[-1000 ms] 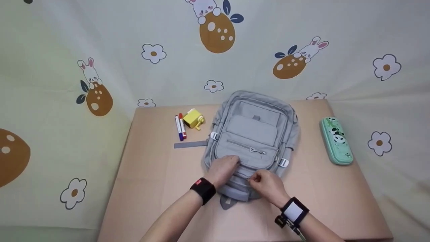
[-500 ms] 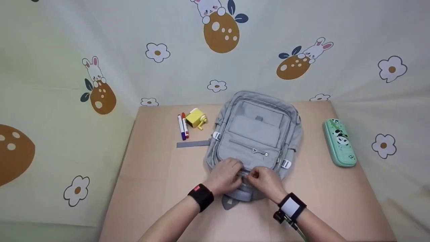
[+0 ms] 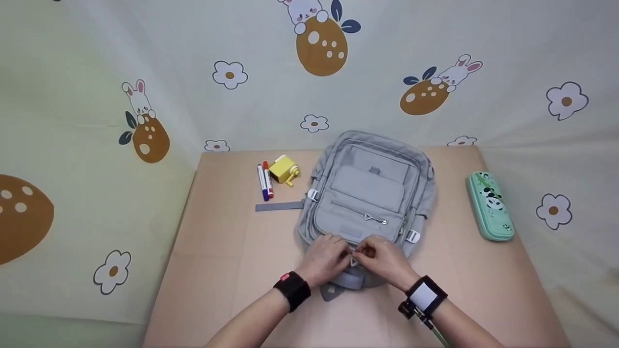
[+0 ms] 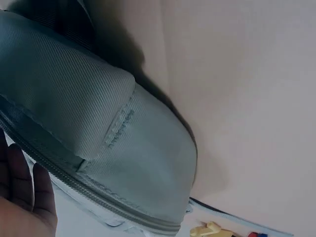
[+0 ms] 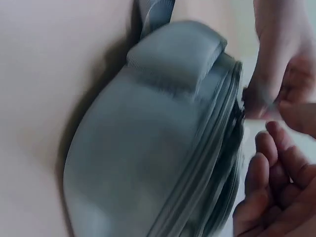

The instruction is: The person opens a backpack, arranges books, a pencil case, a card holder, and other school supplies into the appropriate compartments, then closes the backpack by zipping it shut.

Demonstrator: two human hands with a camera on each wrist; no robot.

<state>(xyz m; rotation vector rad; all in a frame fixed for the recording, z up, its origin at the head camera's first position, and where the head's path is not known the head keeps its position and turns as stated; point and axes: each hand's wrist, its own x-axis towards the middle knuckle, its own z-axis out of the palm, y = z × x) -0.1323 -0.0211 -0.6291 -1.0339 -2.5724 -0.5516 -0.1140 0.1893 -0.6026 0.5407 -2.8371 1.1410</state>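
A grey backpack [image 3: 367, 186] lies front up on the table, its top end towards me. Both hands meet at the zipper near its top handle [image 3: 349, 280]. My left hand [image 3: 326, 258] pinches the bag's edge at the zipper, its fingers curled. Close against it, my right hand [image 3: 384, 258] pinches a small zipper pull [image 5: 266, 101], blurred in the right wrist view. Another triangular pull [image 3: 354, 261] shows just below the fingertips. The zipper [image 5: 217, 148] is parted along one stretch in the right wrist view. The hands partly hide the point of contact.
Left of the bag lie two markers [image 3: 265, 181] and a yellow crank pencil sharpener [image 3: 284, 169]. A grey strap [image 3: 279, 207] sticks out from the bag. A green panda pencil case [image 3: 490, 205] lies near the table's right edge [image 3: 522, 251].
My left hand has come down from the front of the bag to the zipper. My right hand has shifted slightly towards it, so the two now meet.
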